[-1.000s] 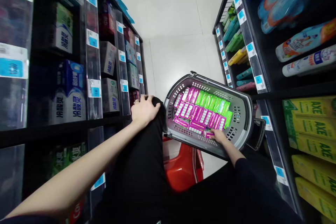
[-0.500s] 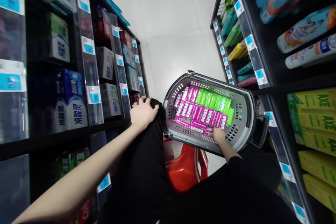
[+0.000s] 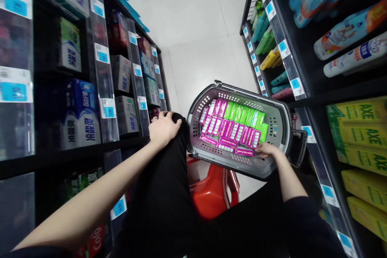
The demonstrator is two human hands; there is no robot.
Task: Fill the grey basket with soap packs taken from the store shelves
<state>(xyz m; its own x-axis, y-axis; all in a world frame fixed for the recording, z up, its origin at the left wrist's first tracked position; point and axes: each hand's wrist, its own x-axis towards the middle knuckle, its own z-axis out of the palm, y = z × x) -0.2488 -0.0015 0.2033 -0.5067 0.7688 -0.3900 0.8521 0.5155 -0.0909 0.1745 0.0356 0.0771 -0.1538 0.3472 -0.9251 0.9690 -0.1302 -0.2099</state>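
My left hand (image 3: 165, 129) rests palm down on my black-clothed knee (image 3: 179, 141), open with fingers spread and a ring on one finger. A grey perforated shopping basket (image 3: 273, 107) sits in front of me. In it lie rows of small magenta packs (image 3: 225, 127) and bright green packs (image 3: 245, 115). My right hand (image 3: 265, 150) is inside the basket at its near right, fingertips beside the end of the magenta rows. Its fingers are slightly bent and appear to hold nothing. One magenta pack (image 3: 244, 152) lies lengthwise along the near side, just left of that hand.
A red plastic stool (image 3: 208, 193) stands below the basket, between my legs. Shelves of toothpaste boxes (image 3: 80, 115) rise on the left. Spray bottles (image 3: 350, 32) and yellow boxes (image 3: 363, 129) fill the right shelves. The pale tiled floor (image 3: 196, 28) runs ahead.
My right hand has moved right, off the near magenta row, leaving the lengthwise pack there in plain sight. My left hand stays on the knee.
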